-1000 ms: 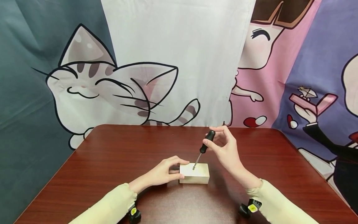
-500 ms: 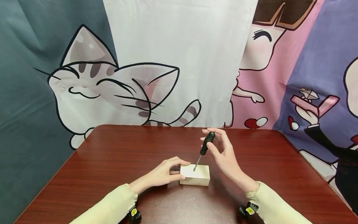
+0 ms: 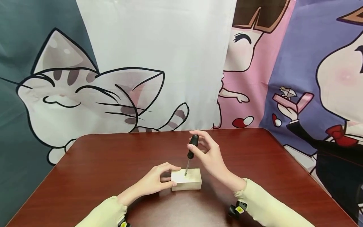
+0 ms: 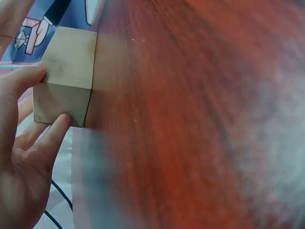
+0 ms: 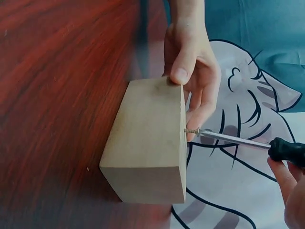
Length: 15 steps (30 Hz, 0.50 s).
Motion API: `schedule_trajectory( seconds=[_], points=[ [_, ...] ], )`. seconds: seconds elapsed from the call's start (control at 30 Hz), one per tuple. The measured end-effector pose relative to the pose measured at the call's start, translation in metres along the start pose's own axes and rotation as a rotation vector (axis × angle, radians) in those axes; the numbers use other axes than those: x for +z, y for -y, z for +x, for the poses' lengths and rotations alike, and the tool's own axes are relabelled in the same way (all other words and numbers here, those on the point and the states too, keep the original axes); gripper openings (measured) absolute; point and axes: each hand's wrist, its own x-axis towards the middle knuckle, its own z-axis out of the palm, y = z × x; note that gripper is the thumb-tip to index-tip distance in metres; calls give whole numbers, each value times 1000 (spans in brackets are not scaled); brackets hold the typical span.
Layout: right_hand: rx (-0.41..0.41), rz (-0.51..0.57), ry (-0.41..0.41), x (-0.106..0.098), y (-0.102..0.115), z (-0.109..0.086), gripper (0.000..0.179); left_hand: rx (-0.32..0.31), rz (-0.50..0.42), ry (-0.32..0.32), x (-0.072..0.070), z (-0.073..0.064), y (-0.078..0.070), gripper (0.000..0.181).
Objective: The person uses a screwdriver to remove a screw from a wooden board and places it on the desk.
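Note:
A pale wooden block (image 3: 186, 186) lies on the table. My left hand (image 3: 151, 181) grips its left end, the thumb on the near face and a finger on the top edge. In the right wrist view a threaded screw (image 5: 192, 131) sticks out of the block's top face. The metal shaft of a screwdriver (image 3: 193, 146) meets the screw's head, tilted slightly to the right. My right hand (image 3: 210, 154) holds the black handle between thumb and fingers, above the block. The left wrist view shows the block (image 4: 69, 57) with my left fingertips at its edges.
The reddish-brown wooden table (image 3: 119, 157) extends around the block. Behind it hangs a cloth backdrop (image 3: 158, 37) printed with a cartoon cat and people. Each wrist wears a small black camera (image 3: 236, 208).
The head view has turned right, so everything sits further left. My right fingers spread loosely around the handle half a second ago and now close on it again. The screwdriver appears more upright.

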Motion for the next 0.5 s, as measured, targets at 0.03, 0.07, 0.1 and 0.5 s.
schedule_trajectory(
  seconds=[0.03,0.07,0.1,0.5],
  points=[
    [9,7,5,1,0,0,43,-4,-11,-1,0,-1,0,44],
    [12,9,11,1,0,0,43,-5,-16,-3,0,-2,1,44],
    [10,13,17,1,-1,0,44,-7,-19,-2,0,-3,1,44],
    [1,-3,-10,1,0,-2,44,-19,-28,-1,0,-1,0,44]
  ],
)
